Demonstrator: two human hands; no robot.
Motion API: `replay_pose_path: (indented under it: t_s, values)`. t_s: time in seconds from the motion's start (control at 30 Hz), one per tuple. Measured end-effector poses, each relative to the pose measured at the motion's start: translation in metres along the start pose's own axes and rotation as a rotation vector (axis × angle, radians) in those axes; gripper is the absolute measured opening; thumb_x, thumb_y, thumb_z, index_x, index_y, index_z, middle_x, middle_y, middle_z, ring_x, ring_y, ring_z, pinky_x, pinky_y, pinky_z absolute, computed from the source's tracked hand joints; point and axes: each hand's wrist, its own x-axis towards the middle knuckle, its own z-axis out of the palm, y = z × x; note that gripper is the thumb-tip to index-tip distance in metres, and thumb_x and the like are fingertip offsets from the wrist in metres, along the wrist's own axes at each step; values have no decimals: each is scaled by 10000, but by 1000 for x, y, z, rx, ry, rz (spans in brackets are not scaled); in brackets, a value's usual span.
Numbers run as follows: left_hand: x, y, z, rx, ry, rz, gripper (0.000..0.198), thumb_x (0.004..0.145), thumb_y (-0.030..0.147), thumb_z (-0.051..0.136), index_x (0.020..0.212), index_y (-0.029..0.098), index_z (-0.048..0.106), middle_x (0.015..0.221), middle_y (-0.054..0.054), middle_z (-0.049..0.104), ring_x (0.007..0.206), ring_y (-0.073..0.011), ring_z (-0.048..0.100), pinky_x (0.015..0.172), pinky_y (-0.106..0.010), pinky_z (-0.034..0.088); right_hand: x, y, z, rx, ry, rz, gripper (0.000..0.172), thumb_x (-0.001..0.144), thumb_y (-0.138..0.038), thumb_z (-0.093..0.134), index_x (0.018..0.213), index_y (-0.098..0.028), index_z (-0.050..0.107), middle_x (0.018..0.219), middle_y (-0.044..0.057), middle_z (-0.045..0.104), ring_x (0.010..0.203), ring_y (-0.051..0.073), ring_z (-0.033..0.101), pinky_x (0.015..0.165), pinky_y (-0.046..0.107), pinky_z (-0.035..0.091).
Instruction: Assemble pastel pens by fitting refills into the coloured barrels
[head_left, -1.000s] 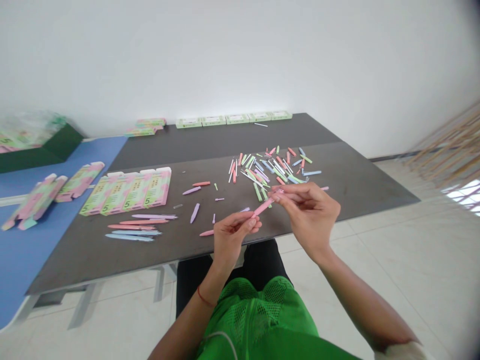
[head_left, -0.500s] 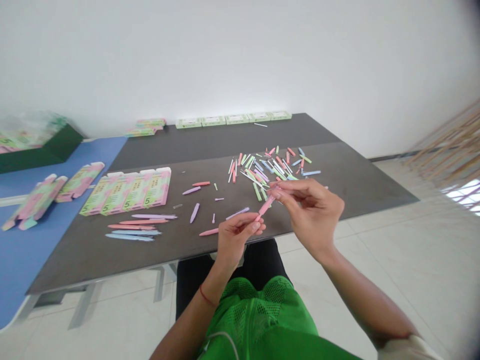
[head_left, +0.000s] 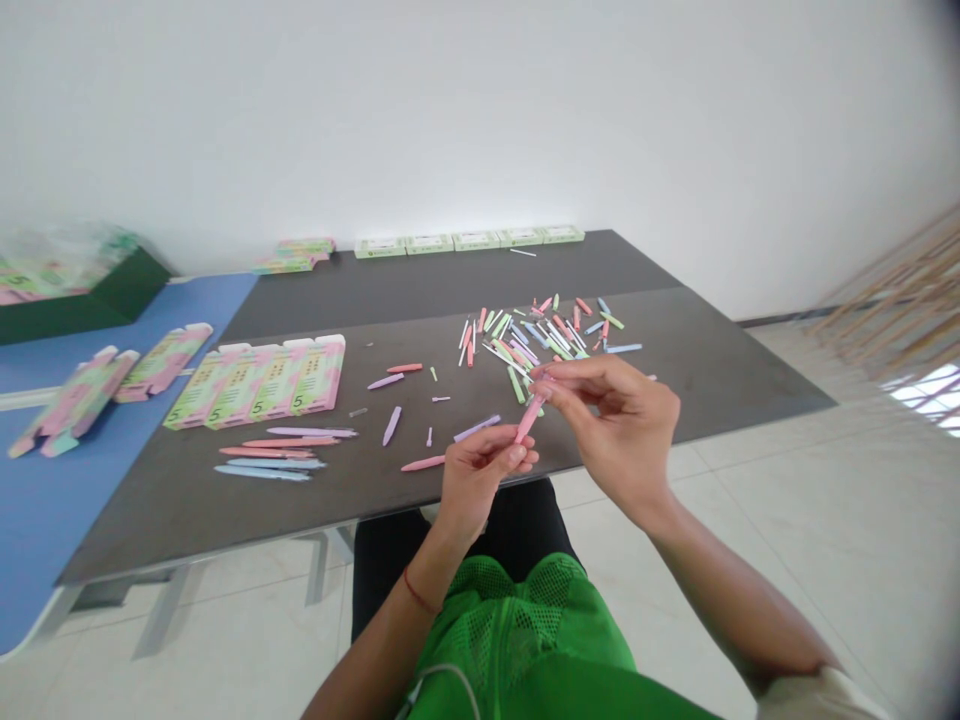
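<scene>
Currently: both hands working a pink pen (head_left: 529, 418)

The right hand (head_left: 619, 435) is pinching the upper end of the pink pen between thumb and fingertips, its grip closed on the pen and holding it up off the surface (head_left: 150, 520). The left hand (head_left: 476, 480) is curling just below, with its fingertips (head_left: 517, 457) close beside the pen's lower end; whether this grip has hold of anything cannot be told from this view. The pen is tilting with its lower end toward the person, in front of the pile of loose pen parts (head_left: 540, 335). Handling is centering on this single pen, with both hands occupied. A lilac pen part (head_left: 476, 428) and a pink pen part (head_left: 422, 463) are lying just beyond the left hand. Farther left, a group of pens (head_left: 277, 450) is lying beside flat printed cardboard box blanks (head_left: 255, 382).
</scene>
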Motion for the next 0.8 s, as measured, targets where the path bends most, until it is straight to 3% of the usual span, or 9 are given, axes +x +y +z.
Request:
replay_pose_path:
  t_s: [0.3, 0.47, 0.57, 0.67, 0.8]
  values:
    - [0, 2, -1, -10, 88, -7, 333, 700, 364, 931, 936, 150, 837, 820, -82, 811, 647, -128, 750, 619, -197, 622, 2, -3, 1, 62, 37, -8, 101, 878, -213, 796, 972, -215, 761, 937, 32, 797, 839, 176, 768, 794, 315, 640]
    - [-4, 9, -5, 89, 134, 68, 292, 742, 356, 904, 947, 159, 839, 814, -77, 813, 667, -152, 769, 635, -229, 648, 13, -1, -12, 43, 104, -156, 83, 991, -224, 654, 1054, -222, 708, 954, 34, 738, 845, 175, 728, 835, 363, 590]
    - [-11, 19, -4, 204, 152, 152, 222, 795, 306, 864, 968, 169, 840, 820, -67, 817, 674, -166, 781, 661, -256, 672, 15, 7, -21, -113, -131, -133, 184, 1041, -222, 546, 1055, -211, 729, 937, 38, 703, 815, 158, 661, 780, 334, 533]
    - [-19, 29, 0, 288, 158, 234, 164, 808, 240, 847, 963, 186, 842, 821, -45, 821, 683, -169, 791, 681, -249, 681, 10, 15, -21, -121, -392, -18, 163, 1005, -246, 617, 1093, -222, 751, 908, 27, 714, 746, 141, 599, 683, 291, 477]
    - [-24, 37, 3, 400, 156, 322, 153, 814, 194, 838, 967, 201, 839, 828, -21, 825, 705, -175, 801, 693, -240, 686, 2, 16, -13, 1, -537, 65, 45, 909, -212, 740, 904, -202, 784, 846, 27, 743, 703, 137, 597, 645, 279, 448]
